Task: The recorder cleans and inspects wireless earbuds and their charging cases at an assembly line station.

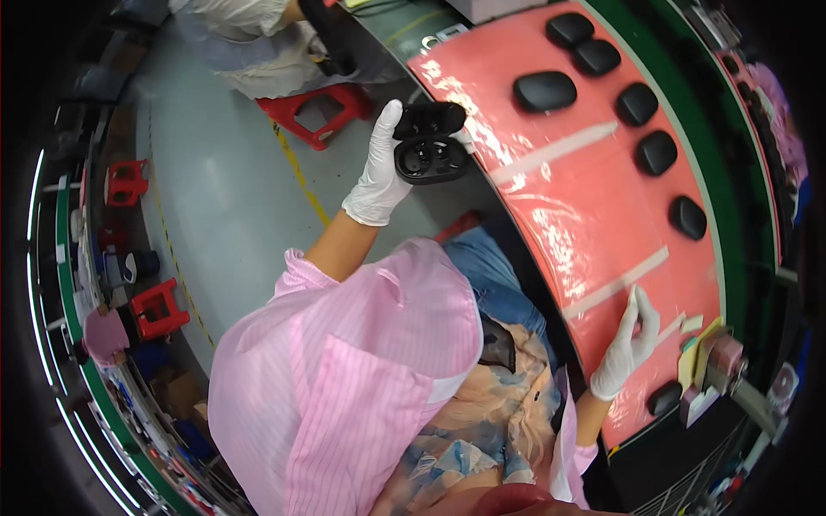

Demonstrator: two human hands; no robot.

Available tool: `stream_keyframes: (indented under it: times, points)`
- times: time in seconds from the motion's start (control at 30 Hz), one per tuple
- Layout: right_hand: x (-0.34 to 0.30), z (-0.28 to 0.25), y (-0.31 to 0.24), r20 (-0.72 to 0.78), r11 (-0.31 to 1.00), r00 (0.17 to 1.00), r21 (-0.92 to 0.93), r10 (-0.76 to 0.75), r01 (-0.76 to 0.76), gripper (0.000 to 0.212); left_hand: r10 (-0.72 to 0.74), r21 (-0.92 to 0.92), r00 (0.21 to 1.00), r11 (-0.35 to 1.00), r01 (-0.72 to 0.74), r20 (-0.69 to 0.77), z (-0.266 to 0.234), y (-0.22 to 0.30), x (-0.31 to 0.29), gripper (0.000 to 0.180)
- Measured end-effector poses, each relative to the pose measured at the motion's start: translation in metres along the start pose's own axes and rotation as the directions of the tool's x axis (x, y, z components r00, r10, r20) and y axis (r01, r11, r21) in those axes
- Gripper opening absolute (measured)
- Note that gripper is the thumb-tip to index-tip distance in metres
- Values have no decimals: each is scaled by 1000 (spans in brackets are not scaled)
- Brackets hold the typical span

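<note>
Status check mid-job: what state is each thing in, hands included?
Left hand: gloved, holding the open black case.
Open black case: lid raised; whether its wells are filled, I can't tell.
Right hand: gloved, partly curled over the red mat; whether it grips anything is unclear.
Other black cases: appear shut, spread over the mat.
Red mat: flat, glossy, crossed by pale strips.

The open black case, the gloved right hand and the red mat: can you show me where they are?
Open black case (430,162): head view, on its lower half.
Gloved right hand (621,354): head view, middle of the hand.
Red mat (594,202): head view, bare part between two pale strips.
</note>
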State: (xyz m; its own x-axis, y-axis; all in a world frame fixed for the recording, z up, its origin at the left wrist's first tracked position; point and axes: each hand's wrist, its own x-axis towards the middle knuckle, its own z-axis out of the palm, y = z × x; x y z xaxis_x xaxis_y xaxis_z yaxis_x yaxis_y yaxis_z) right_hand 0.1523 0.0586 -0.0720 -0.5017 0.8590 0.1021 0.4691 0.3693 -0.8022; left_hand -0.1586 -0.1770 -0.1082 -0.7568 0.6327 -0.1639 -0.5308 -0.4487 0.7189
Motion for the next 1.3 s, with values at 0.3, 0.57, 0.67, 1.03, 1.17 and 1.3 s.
stream_keyframes:
  times: [0.3, 0.57, 0.67, 1.03, 1.17, 1.3]
  points:
    - [23, -38, -58, 14, 797, 797, -17, -604, 604, 21, -247, 215, 783, 965, 147, 571, 165, -48, -3, 74]
    - [13, -75, -40, 174, 640, 725, -364, -667, 677, 38, -404, 285, 705, 914, 287, 583, 216, -88, -27, 69]
    - [4, -81, -34, -12, 795, 799, -112, -601, 596, 35, -527, 235, 705, 848, 475, 475, 231, -97, -31, 71]
    - [50, -110, -28, -203, 730, 702, -176, -683, 660, 30, -757, 21, 522, 575, 818, 392, 251, -111, -41, 71]
    - [49, -96, -42, 423, 531, 576, -232, -700, 815, 36, -728, 29, 571, 626, 779, 378, 253, -110, -46, 63]
    - [37, -122, -22, 352, 669, 740, -320, -573, 671, 35, -726, 134, 585, 661, 738, 361, 245, -113, -41, 66]
